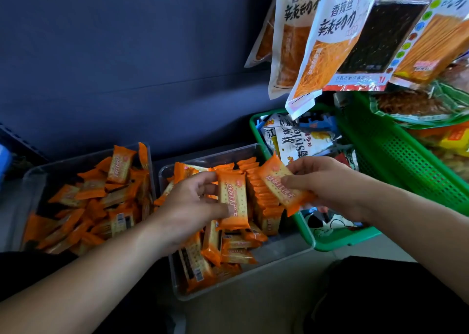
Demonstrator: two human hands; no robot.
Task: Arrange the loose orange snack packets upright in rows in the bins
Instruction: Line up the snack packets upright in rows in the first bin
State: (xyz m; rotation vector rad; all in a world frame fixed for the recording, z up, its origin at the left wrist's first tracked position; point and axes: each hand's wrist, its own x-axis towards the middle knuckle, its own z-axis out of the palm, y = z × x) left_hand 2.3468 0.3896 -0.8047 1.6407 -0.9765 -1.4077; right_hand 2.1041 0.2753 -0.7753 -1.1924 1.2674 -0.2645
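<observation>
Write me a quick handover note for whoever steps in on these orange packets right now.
Left hand grips one orange packet over the right clear bin. Right hand pinches a second packet above that bin's far right side.
Done: one short upright row stands in the right bin's far right part.
Left: the loose packets lying at the front of that bin, and the jumbled heap in the left clear bin, where no row shows.
The green basket to the right holds other snacks.
</observation>
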